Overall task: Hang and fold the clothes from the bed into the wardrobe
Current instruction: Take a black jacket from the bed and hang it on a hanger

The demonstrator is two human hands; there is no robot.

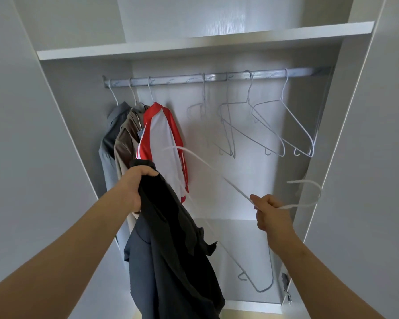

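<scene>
Fingers (149,173) of my left hand (134,188) clutch a black shirt (171,249), right hand (272,215) pinches a wire hanger (295,206); threading likely comes next.

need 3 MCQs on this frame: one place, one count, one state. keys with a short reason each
1. Where on the rail do the hung clothes sit? A left end B middle C right end
2. How many clothes hang there? A one B three C five
3. The right hand is: A open B gripping a hanger C an empty fist

Key: 1A, they bunch at the rail's left end; 2B, grey, brown and red-white ones show; 3B, its fingers curl round the hanger's wire.
</scene>
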